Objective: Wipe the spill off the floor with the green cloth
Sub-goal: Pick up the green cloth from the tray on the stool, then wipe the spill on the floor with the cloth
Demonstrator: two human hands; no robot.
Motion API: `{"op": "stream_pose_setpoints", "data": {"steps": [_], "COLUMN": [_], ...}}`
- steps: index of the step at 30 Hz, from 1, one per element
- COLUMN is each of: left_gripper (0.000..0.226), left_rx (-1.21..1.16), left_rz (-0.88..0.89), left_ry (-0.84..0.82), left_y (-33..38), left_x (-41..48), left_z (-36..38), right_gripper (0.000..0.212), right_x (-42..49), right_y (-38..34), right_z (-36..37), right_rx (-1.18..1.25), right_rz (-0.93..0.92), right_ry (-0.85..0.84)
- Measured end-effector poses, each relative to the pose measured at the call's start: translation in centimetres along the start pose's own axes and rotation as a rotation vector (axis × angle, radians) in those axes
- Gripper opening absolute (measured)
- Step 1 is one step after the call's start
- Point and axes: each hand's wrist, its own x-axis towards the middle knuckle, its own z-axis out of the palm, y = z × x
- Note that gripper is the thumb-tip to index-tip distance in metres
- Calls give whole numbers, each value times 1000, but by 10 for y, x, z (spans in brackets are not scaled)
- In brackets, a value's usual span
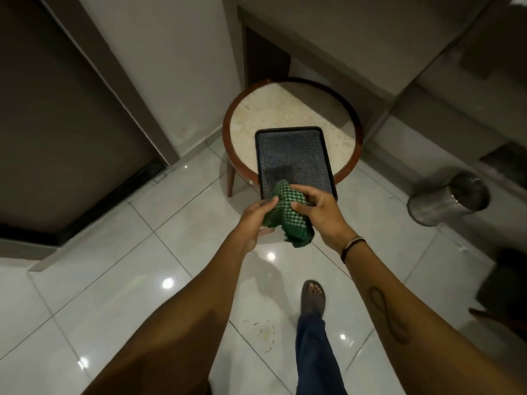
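Above the black tray (pixel 293 155), both hands, left hand (pixel 256 216) and right hand (pixel 319 212), apparently pinch the bunched green cloth (pixel 288 215).

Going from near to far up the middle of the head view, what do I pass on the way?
Spill → sandalled foot → green cloth held in both hands, left hand and right hand → black tray → round table.
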Motion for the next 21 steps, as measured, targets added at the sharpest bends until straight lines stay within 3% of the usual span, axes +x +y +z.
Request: {"op": "stream_pose_setpoints", "data": {"steps": [7,11,16,21], "left_gripper": [25,43,47,43], "left_rx": [53,193,199,299], "left_rz": [59,33,-98,-255], "left_ry": [-13,51,110,167], "left_y": [-51,-88,-172,-304], "left_x": [-157,-214,-259,-251], "left_z": [-81,-121,-161,-201], "right_gripper": [45,44,44,49], "right_x": [-177,-241,-296,-331], "right_y": [4,39,123,269], "right_z": [57,99,136,175], "right_rx": [-20,-119,-142,-184], "right_rz": [0,56,192,346], "right_ry": [218,199,182,161]}}
